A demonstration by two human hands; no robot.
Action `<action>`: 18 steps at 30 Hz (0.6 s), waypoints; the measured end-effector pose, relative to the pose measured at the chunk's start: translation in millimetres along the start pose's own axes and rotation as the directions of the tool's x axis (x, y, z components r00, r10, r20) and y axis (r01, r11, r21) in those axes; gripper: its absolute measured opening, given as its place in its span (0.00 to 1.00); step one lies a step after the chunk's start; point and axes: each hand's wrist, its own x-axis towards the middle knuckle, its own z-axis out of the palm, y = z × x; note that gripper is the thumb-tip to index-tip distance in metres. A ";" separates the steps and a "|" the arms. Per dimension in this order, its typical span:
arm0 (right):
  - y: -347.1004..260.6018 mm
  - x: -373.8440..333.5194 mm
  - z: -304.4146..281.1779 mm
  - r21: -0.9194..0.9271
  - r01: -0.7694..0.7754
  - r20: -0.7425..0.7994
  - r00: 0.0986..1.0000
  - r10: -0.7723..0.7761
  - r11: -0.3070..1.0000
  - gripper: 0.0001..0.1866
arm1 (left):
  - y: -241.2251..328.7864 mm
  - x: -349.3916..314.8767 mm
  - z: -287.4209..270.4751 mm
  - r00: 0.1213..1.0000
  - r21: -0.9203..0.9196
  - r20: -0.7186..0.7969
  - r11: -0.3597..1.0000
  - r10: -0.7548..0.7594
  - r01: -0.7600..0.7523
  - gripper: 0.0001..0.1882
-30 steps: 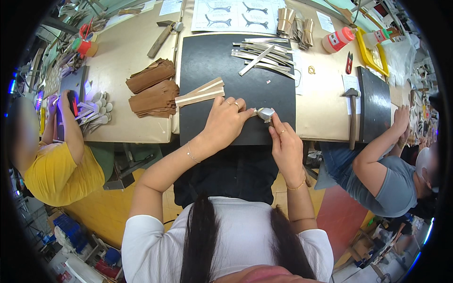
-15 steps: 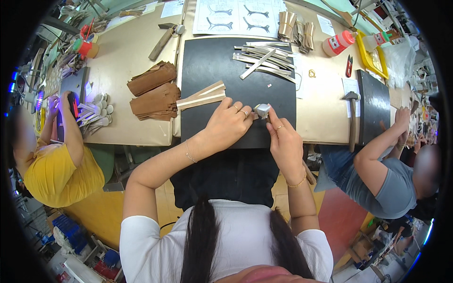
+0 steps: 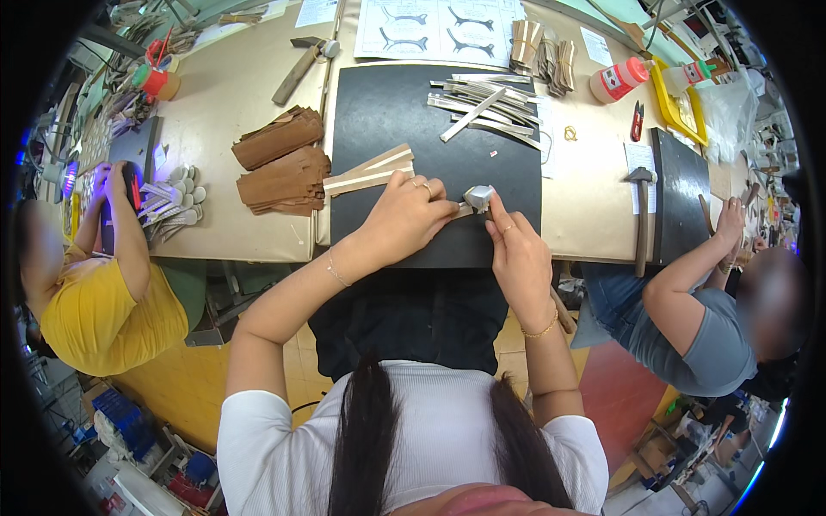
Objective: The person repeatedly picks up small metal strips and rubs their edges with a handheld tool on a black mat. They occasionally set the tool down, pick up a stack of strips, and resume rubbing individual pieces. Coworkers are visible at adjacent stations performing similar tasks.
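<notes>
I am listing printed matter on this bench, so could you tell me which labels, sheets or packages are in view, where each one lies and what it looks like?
White bottle: far right of the bench, lying tilted, red cap, red label.
Pattern sheet: far edge beyond the black mat, white paper, dark curved outlines.
Paper slip: beside a hammer, small, white, printed.
Yellow tray: far right, rectangular, holding a second white bottle.

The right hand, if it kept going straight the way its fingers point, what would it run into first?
The right hand points up the picture, away from the person. Its fingers already touch the small grey piece. Beyond that lies bare black mat, then probably the pile of pale strips, though depth is hard to judge.
</notes>
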 end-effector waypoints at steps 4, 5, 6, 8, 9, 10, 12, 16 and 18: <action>-3.9 -2.1 1.8 0.111 0.061 -0.125 0.991 -0.047 0.992 0.26 | 6.7 -3.6 4.0 0.993 0.285 0.003 0.952 0.119 -0.115 0.08; -4.7 -2.3 2.3 0.075 0.045 -0.079 0.996 -0.039 0.996 0.26 | 7.5 -4.6 4.0 0.989 0.339 0.000 0.930 0.151 -0.141 0.08; -5.4 -2.4 2.7 0.034 0.034 -0.031 0.999 -0.033 0.999 0.26 | 7.6 -5.4 3.6 0.992 0.289 -0.022 0.951 0.125 -0.113 0.08; -5.4 -2.4 2.0 -0.016 0.025 0.020 0.999 -0.025 1.000 0.26 | 6.1 -6.4 2.3 0.995 0.184 -0.064 0.981 0.076 -0.063 0.09; -5.0 -2.3 1.1 -0.023 0.028 0.027 0.999 -0.028 0.999 0.27 | 4.2 -7.0 0.9 0.997 0.102 -0.062 0.994 0.035 -0.028 0.09; -4.8 -2.3 0.0 -0.033 0.016 0.056 0.998 -0.014 0.999 0.27 | 2.4 -8.6 -1.0 0.999 0.018 -0.052 1.000 -0.007 0.007 0.09; -4.7 -0.8 -1.9 -0.021 0.045 0.028 0.999 -0.044 0.999 0.26 | 1.9 -10.0 -2.0 0.999 0.019 -0.035 1.000 -0.010 0.011 0.09; -11.2 0.2 -0.6 0.104 0.086 -0.121 0.990 -0.073 0.991 0.26 | 9.7 -14.1 1.9 0.996 0.283 -0.018 0.956 0.084 -0.076 0.09; -14.0 -0.5 -0.8 0.015 0.059 0.006 0.998 -0.059 0.998 0.26 | 10.1 -15.7 1.5 0.996 0.279 -0.041 0.958 0.083 -0.068 0.09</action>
